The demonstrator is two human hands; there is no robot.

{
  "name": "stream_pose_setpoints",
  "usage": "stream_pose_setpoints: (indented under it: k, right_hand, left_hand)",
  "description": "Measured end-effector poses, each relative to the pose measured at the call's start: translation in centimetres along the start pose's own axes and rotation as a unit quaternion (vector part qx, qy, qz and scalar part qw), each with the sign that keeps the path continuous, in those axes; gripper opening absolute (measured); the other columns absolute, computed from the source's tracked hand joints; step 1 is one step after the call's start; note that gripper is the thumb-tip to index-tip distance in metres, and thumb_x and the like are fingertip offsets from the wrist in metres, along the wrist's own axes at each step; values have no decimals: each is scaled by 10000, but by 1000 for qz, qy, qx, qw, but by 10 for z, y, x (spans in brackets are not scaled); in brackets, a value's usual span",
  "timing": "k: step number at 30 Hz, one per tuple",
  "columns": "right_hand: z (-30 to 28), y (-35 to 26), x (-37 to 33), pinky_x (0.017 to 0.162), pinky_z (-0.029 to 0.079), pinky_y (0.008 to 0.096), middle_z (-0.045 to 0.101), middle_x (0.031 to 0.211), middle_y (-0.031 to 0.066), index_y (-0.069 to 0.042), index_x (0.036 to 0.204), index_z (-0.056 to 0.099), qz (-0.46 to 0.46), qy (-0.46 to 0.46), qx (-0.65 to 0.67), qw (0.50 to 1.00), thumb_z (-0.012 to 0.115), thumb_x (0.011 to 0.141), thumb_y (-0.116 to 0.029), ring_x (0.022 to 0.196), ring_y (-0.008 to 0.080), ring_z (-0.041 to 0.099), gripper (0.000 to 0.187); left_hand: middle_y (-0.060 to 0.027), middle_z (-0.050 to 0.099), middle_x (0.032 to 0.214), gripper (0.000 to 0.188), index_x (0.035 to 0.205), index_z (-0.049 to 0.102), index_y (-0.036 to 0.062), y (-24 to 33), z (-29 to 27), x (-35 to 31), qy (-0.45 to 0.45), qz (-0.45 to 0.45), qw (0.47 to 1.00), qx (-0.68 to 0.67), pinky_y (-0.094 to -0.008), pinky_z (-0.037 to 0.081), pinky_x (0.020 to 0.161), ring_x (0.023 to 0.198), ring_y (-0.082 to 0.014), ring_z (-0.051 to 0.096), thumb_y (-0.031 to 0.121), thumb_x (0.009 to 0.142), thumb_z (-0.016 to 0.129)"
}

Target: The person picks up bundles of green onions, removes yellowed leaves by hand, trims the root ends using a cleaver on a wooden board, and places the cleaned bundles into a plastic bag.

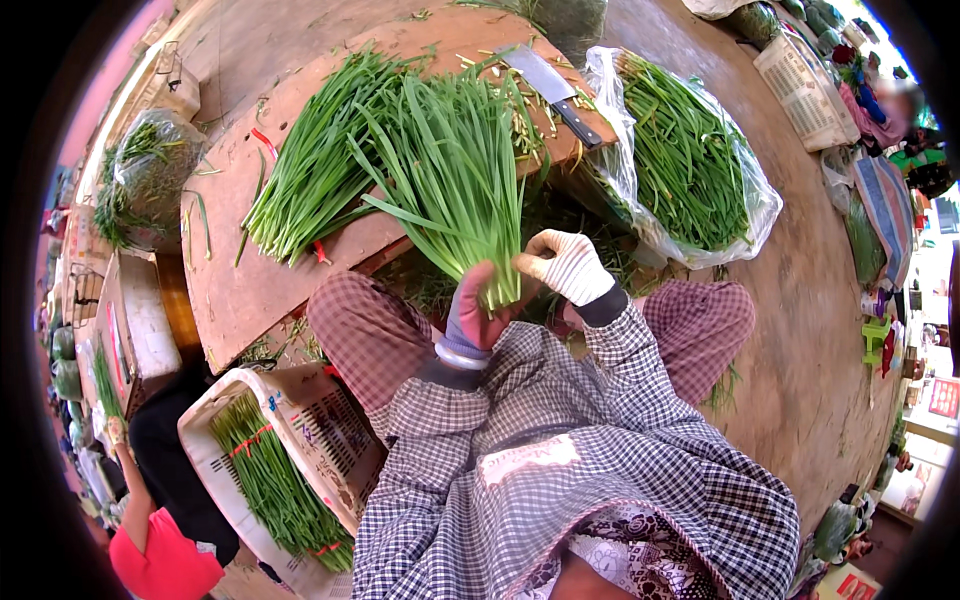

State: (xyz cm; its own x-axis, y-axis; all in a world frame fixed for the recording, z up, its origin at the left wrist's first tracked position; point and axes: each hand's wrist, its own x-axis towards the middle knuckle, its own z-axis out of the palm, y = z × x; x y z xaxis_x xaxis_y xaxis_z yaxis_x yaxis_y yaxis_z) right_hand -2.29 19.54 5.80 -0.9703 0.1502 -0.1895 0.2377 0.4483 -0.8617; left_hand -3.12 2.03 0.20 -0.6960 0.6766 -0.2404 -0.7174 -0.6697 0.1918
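My left hand (474, 312), in a purple and pink glove, is wrapped round the pale stem ends of a bunch of garlic chives (455, 170). The bunch's green leaves fan out away from me over the board. Just right of the stems, my right hand (572, 265) in a white striped glove is closed in a pinch. What its fingertips hold, if anything, is too small to make out. Another pile of chives (325, 150) lies on the round wooden board (225, 290), left of the held bunch. A cleaver (550, 88) with a black handle rests at the board's right edge among cut stem pieces.
A clear plastic bag (765, 200) full of chives stands right of the board. At lower left, a white plastic crate (200, 440) holds chive bundles (265, 470) tied with red bands. A person in a red top (165, 560) is beyond it. Another crate (805, 90) stands at far right.
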Motion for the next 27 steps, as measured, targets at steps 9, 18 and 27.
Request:
stream_pose_setpoints:
  k: [9, 18, 27]
  right_hand:
    - [-7, 12, 0, 583, 505, 275, 668, 702, 73, 13, 855, 691, 29, 44, 85, 995, 721, 746, -130, 632, 107, 607, 183]
    - [-26, 68, -16, 604, 520, 336, 653, 668, 158, 7, 799, 675, 2, 63, -43, 997, 664, 694, -173, 621, 241, 658, 209]
    - [-29, 66, -41, 667, 539, 349, 685, 750, 146, -40, 814, 702, -3, 9, -150, 989, 681, 746, -275, 700, 268, 679, 246]
  left_hand:
    - [-134, 618, 1209, 411, 1238, 549, 22, 1, 5, 2, -15, -19, 1000, 6, -560, 384, 1057, 1161, -262, 572, 305, 940, 524]
    - [-197, 511, 1334, 505, 1344, 433, -29, 1, -2, 2, -13, -23, 999, -44, -524, 366, 1081, 1200, -293, 542, 281, 954, 518]
    - [-196, 490, 1356, 522, 1356, 420, -21, 3, 2, 3, -25, -18, 998, -55, -533, 352, 1091, 1224, -308, 520, 283, 947, 534]
